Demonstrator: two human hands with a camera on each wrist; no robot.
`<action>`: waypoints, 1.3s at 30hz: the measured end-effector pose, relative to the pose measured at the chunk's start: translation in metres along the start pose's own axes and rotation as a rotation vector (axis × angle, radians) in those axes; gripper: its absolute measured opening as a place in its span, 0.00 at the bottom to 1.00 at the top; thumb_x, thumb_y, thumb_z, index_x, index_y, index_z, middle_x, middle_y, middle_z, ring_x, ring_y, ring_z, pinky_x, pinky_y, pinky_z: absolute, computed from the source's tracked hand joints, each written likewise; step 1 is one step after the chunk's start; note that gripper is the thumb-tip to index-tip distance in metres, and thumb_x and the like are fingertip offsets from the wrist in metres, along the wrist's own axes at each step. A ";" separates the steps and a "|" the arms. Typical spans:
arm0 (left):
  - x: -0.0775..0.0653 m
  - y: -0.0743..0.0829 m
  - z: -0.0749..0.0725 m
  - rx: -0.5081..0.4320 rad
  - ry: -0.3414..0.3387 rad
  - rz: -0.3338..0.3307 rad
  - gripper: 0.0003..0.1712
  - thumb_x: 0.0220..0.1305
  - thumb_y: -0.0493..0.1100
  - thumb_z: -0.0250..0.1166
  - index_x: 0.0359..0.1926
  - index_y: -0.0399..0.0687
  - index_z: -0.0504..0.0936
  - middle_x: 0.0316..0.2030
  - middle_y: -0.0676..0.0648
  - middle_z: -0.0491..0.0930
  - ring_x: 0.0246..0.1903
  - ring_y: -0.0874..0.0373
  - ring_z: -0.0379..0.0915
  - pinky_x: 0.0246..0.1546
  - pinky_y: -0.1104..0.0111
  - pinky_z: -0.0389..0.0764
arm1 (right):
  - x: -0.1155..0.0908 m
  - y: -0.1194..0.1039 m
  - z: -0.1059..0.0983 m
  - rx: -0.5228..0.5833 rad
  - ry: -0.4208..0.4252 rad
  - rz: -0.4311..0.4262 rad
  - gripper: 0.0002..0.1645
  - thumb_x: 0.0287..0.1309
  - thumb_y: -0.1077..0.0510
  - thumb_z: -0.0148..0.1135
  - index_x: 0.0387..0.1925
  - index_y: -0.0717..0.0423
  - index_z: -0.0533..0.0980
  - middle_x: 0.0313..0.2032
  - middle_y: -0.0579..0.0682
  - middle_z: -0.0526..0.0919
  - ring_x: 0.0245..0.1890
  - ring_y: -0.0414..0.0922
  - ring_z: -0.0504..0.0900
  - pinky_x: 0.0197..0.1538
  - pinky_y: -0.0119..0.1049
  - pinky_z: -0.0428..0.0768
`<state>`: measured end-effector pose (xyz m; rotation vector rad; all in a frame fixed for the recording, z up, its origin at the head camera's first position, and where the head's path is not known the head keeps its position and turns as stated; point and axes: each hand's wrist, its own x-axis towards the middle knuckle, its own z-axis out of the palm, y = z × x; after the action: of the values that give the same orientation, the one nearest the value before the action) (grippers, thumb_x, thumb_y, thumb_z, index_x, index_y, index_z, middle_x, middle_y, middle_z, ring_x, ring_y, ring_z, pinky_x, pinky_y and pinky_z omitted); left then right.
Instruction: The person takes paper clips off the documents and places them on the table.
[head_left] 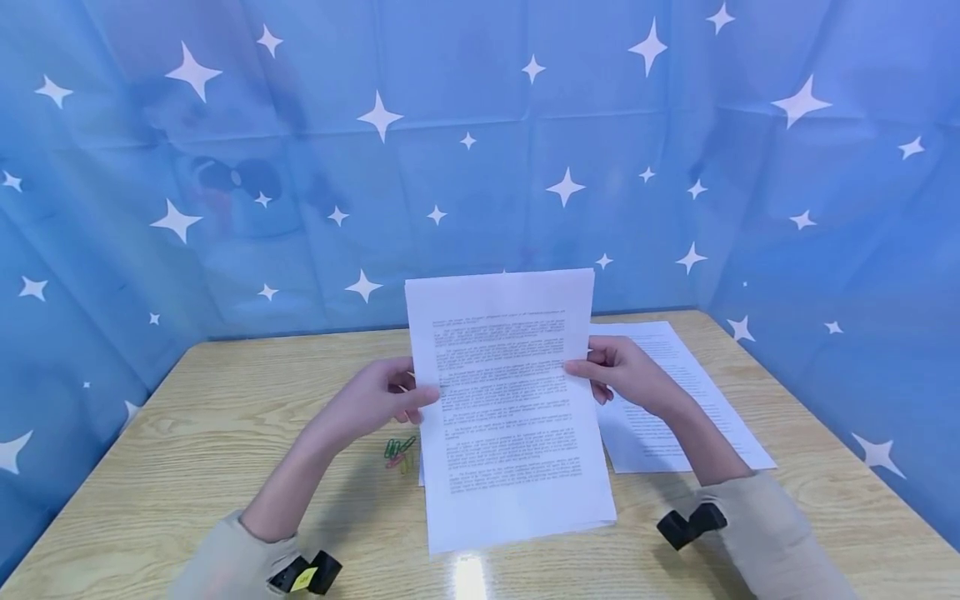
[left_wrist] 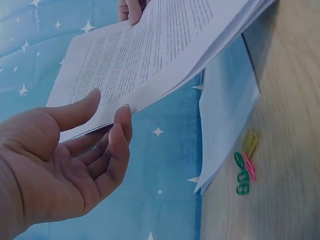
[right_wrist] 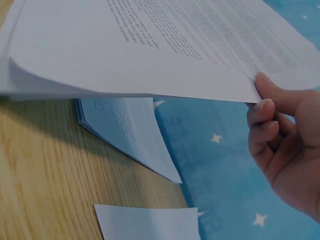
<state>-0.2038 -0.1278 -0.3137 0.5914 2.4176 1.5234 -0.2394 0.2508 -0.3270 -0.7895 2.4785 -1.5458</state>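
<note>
A few printed sheets [head_left: 510,417] are held up together over the table, their loose edges slightly apart in the left wrist view. My left hand [head_left: 378,396] pinches their left edge, thumb [left_wrist: 80,112] on the printed face and fingers behind. On the opposite edge my right hand [head_left: 626,375] pinches them, with its thumb [right_wrist: 272,92] on top and curled fingers beneath. Several paper clips [head_left: 400,454], green, pink and yellow, lie on the table near my left hand; they show again as coloured clips [left_wrist: 245,162] in the left wrist view.
Another printed sheet [head_left: 675,408] lies on the wooden table [head_left: 247,417] behind my right hand. More stacked paper [right_wrist: 130,135] rests below the held sheets, mostly hidden from the head view. A blue curtain with white stars [head_left: 480,167] surrounds the table's back and sides.
</note>
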 end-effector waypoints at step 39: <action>0.004 -0.019 -0.029 0.039 0.318 -0.057 0.13 0.75 0.41 0.60 0.46 0.34 0.84 0.26 0.43 0.78 0.25 0.53 0.71 0.22 0.70 0.67 | 0.021 -0.021 0.026 0.050 0.098 -0.031 0.15 0.71 0.57 0.61 0.55 0.59 0.78 0.24 0.59 0.77 0.21 0.50 0.75 0.25 0.34 0.74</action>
<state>-0.2231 -0.1563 -0.3186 0.3014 2.6729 1.6582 -0.2407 0.2127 -0.3175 -0.7655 2.4953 -1.6882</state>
